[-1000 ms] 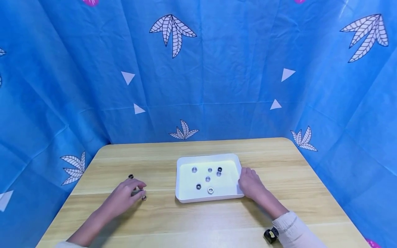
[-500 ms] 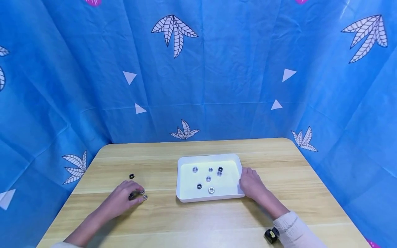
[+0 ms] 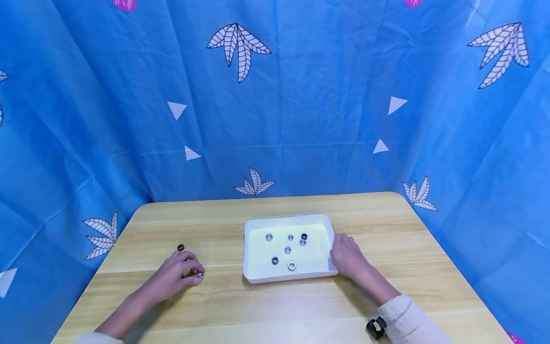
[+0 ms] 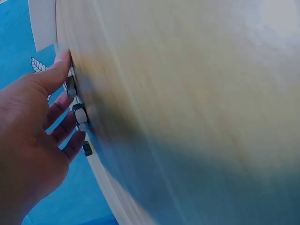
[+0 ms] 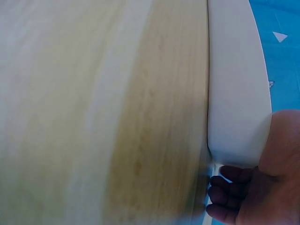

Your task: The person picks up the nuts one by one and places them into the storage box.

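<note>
My left hand (image 3: 174,276) is low over the left of the table, fingers curved, with thumb and index fingertip closing around a small silver hex nut (image 3: 200,275). Another hex nut (image 3: 194,270) lies just inside the curled fingers, and part of a dark one shows behind it. Beyond the knuckles rests a black nut (image 3: 180,247). In the left wrist view, the nuts (image 4: 71,87) line up beside the fingers. My right hand (image 3: 349,255) grips the right wall of a shallow white tray (image 3: 292,276); its fingers (image 5: 229,194) curl at the tray's end in the right wrist view.
Inside the tray lie several silver nuts (image 3: 292,266) and two black nuts (image 3: 275,261), spread apart. A black strap with a small device (image 3: 376,327) is at the right wrist. Blue patterned curtain (image 3: 279,110) surrounds the wooden table (image 3: 275,310) on its far sides.
My left thumb and index finger have drawn together around the silver nut, after shifting slightly back and forward again among the nuts. The right hand and tray stay put.
</note>
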`<state>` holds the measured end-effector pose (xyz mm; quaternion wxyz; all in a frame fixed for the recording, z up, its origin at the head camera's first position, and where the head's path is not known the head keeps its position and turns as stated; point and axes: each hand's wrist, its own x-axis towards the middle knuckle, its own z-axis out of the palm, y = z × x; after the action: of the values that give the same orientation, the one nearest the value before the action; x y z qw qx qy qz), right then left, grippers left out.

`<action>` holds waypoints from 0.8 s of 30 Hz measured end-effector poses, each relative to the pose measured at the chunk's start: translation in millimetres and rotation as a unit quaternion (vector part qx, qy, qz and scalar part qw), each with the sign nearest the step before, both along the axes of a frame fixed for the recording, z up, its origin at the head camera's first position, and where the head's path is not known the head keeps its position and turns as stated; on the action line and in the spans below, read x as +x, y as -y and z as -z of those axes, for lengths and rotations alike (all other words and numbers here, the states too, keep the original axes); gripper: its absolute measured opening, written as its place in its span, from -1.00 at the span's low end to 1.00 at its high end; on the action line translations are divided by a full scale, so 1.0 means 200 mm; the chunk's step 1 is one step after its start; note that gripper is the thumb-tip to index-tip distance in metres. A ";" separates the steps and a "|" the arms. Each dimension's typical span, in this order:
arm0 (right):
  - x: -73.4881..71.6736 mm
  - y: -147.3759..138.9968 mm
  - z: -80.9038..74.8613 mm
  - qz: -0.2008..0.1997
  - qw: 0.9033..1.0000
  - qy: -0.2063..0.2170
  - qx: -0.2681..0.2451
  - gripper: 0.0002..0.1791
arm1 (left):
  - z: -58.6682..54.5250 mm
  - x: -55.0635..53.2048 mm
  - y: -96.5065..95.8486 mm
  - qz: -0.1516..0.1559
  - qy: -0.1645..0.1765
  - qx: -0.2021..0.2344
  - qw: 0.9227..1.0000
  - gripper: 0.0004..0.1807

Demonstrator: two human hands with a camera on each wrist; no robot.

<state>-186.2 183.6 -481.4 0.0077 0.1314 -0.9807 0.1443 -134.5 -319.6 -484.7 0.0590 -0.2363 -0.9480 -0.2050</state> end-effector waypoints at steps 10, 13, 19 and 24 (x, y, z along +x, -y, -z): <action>0.00 0.00 -0.01 0.000 1.000 0.013 0.004 -0.66 | 0.02 -0.02 0.00 -0.006 0.008 -0.023 1.000 -0.78; 0.00 0.00 -0.01 0.001 1.000 0.013 0.001 -0.66 | 0.02 -0.02 -0.02 -0.007 0.001 -0.031 1.000 -0.79; 0.00 0.00 0.00 -0.003 1.000 0.003 0.007 -0.68 | 0.02 -0.02 -0.05 -0.006 -0.040 -0.029 0.999 -0.79; 0.00 0.00 -0.01 -0.002 1.000 -0.008 0.011 -0.71 | 0.00 -0.04 -0.08 -0.012 -0.063 0.003 0.998 -0.79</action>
<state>-185.4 182.8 -479.8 0.0138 0.1347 -0.9819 0.1328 -142.9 -304.4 -484.7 0.1214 -0.2374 -0.9445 -0.1921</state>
